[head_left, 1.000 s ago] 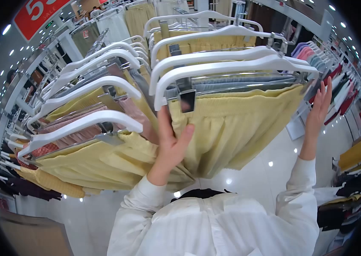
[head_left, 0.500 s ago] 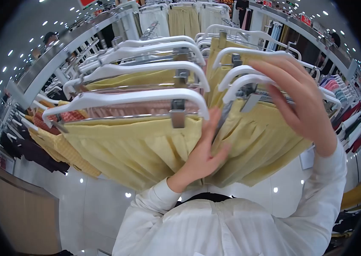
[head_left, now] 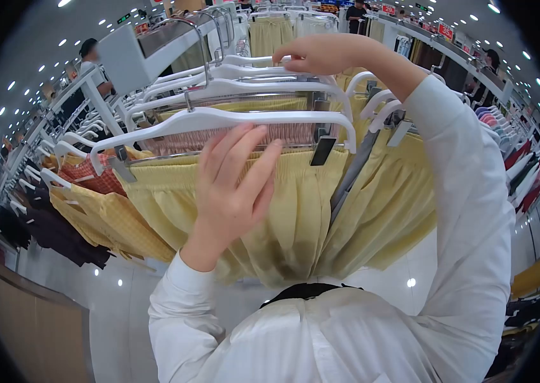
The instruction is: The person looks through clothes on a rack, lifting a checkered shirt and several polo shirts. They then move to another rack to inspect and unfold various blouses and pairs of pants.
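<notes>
Fingers apart, my left hand lies in front of the nearest white hanger, fingertips overlapping its bar. From that hanger's dark clips hangs a pair of yellow pleated bottoms with an elastic waistband. My right hand reaches across the top of the rack, its fingers loosely curved over the white hangers farther back, holding nothing visible. Behind the front pair, a pink gathered waistband shows. Beside it on the right, more yellow bottoms hang, with a strip of grey fabric between.
Orange-yellow checked garments and dark garments hang at left. A metal rail with a white end panel runs at upper left. A wooden panel stands lower left. People are in the background.
My left hand has moved left from the gap between the yellow bottoms to the front hanger. My right hand has left the right-side hangers and swung up and left. The front hanger shifted right.
</notes>
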{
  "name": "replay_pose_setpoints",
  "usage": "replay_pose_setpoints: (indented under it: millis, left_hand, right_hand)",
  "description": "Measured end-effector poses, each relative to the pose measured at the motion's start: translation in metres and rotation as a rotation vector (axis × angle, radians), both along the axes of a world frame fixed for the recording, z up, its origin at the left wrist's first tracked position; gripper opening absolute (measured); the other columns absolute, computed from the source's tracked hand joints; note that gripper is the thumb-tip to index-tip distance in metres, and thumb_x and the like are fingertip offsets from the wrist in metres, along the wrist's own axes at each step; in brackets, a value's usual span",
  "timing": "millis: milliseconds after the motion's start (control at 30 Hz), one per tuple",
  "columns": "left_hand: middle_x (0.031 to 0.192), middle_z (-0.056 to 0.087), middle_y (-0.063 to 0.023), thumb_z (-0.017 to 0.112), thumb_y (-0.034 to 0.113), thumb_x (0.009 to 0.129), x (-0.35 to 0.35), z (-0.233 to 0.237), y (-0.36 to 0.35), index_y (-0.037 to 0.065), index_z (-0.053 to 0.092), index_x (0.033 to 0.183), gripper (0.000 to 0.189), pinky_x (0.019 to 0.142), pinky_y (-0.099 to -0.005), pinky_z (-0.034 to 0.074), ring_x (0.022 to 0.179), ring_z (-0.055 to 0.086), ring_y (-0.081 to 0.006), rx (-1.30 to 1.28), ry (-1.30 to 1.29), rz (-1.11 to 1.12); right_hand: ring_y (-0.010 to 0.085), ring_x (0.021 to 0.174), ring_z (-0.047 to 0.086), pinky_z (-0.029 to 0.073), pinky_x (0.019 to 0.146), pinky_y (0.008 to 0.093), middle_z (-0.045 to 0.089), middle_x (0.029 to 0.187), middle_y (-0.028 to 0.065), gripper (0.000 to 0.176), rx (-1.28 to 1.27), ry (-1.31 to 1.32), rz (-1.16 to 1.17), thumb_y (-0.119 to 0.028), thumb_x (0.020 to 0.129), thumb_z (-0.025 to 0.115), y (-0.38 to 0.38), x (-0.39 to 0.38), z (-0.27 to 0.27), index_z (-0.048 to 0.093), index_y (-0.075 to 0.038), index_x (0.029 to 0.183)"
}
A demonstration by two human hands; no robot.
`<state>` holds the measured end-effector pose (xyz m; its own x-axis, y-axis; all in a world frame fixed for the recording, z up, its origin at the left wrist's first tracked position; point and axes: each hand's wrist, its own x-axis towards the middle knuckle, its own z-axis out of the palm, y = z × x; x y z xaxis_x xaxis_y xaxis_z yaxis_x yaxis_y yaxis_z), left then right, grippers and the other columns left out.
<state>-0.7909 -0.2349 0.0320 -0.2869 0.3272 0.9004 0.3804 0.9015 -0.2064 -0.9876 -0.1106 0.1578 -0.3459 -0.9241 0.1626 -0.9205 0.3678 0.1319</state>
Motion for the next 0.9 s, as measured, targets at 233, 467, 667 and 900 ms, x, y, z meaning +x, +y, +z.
replay_pose_setpoints:
  millis: [233, 467, 667, 900]
  left_hand:
    - [0.108, 0.055, -0.0143, 0.061, 0.013, 0.071, 0.003, -0.005, -0.026, 0.002, 0.059, 0.107, 0.037, 0.084, -0.0399, 0.039, 0.096, 0.053, -0.0306, 0.029, -0.061, -0.011]
    - [0.095, 0.058, -0.0189, 0.059, 0.042, 0.076, -0.006, 0.024, -0.009, -0.002, 0.057, 0.104, 0.053, 0.076, -0.0384, 0.045, 0.088, 0.057, -0.0311, -0.018, -0.298, 0.211]
    - [0.066, 0.059, -0.0131, 0.055, 0.053, 0.076, -0.031, 0.027, -0.003, 0.003, 0.061, 0.081, 0.051, 0.057, -0.0361, 0.046, 0.063, 0.059, -0.0291, 0.057, -0.352, 0.181]
    - [0.065, 0.059, -0.0119, 0.054, 0.057, 0.075, -0.027, 0.029, -0.001, 0.005, 0.063, 0.084, 0.053, 0.055, -0.0357, 0.046, 0.06, 0.06, -0.0275, 0.074, -0.457, 0.247]
  right_hand:
    - [0.0103, 0.075, 0.056, 0.046, 0.065, 0.0243, 0.059, 0.084, 0.0045, 0.037, 0.005, -0.544, -0.183, -0.037, 0.088, 0.049, -0.013, 0.022, 0.007, 0.058, -0.01, 0.111]
    - [0.014, 0.09, 0.056, 0.045, 0.076, 0.0254, 0.059, 0.104, 0.0083, 0.039, -0.15, -0.712, -0.066, -0.033, 0.087, 0.05, -0.025, 0.014, -0.01, 0.053, -0.011, 0.118]
    - [0.0139, 0.087, 0.055, 0.044, 0.072, 0.0249, 0.058, 0.101, 0.0088, 0.039, -0.268, -0.545, -0.1, -0.029, 0.085, 0.054, -0.03, 0.011, -0.018, 0.053, -0.01, 0.119]
    - [0.006, 0.053, 0.039, 0.035, 0.049, 0.0213, 0.047, 0.065, -0.0025, 0.037, -0.426, -0.524, -0.145, -0.026, 0.086, 0.053, -0.011, 0.008, 0.001, 0.054, -0.006, 0.116]
